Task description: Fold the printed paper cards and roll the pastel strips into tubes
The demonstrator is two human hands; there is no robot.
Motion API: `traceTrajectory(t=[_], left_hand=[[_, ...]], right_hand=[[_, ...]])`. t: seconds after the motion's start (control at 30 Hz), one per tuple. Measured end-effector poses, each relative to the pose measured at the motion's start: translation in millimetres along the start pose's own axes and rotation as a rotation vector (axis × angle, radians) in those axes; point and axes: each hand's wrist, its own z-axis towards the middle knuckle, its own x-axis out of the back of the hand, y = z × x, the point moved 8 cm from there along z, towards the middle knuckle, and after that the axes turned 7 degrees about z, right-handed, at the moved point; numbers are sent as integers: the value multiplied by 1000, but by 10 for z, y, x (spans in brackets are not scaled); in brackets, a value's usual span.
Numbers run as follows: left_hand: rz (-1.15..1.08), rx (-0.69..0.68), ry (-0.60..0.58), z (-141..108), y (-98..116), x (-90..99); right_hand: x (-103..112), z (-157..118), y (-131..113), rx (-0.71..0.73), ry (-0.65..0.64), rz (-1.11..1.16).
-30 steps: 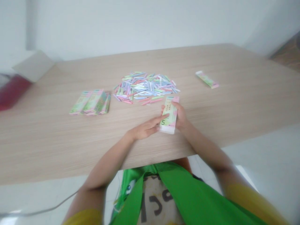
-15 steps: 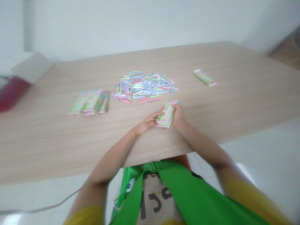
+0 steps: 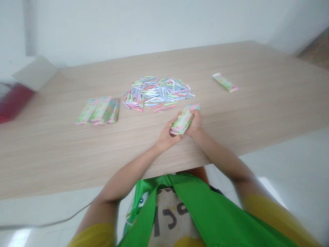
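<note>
- We have both hands closed around one patterned box point(image 3: 183, 118), the left hand point(image 3: 166, 137) at its near end and the right hand point(image 3: 195, 121) along its side; it is tilted, over the surface point(image 3: 133, 137) between the loose pastel sticks point(image 3: 159, 92) and the near edge
- If we squeezed it unevenly from the two sides, its thin-looking walls could buckle or crease, though we cannot tell how stiff they are
- We cannot tell whether its ends are fastened or what is inside; a loose flap at the lower, near end could let any contents slide out towards the near edge
- Should our grip slacken at that tilt, the box could slip and land on the surface, or drop past the near edge if we drew it back
- The closest sticks lie just beyond the box, so a forward swing of our hands could scatter them
- Left of the sticks, the group of boxes point(image 3: 99, 111) is piled unevenly, and a sleeve or forearm brushing it could shift the upper one
- The lone box point(image 3: 225, 83), towards the far right corner, is well apart and less exposed to a knock
</note>
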Motion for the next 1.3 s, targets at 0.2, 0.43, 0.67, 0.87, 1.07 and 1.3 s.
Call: traceTrajectory(t=[0.2, 0.43, 0.67, 0.87, 1.07, 1.3], left_hand=[[-6, 192, 146, -56, -205, 68], [-103, 198, 213, -27, -260, 202], [-14, 181, -37, 65, -227, 225], [42, 179, 217, -58, -259, 195], [133, 179, 474, -151, -282, 259], [-554, 420, 38, 8, -323, 5]], right_hand=[[-28, -32, 4, -16, 20, 36], [-235, -145, -1, -23, -143, 7], [-415, -250, -67, -43, -268, 44], [-400, -214, -63, -37, -267, 58], [-448, -277, -37, -78, -307, 72], [-305, -129, -146, 7, -201, 23]])
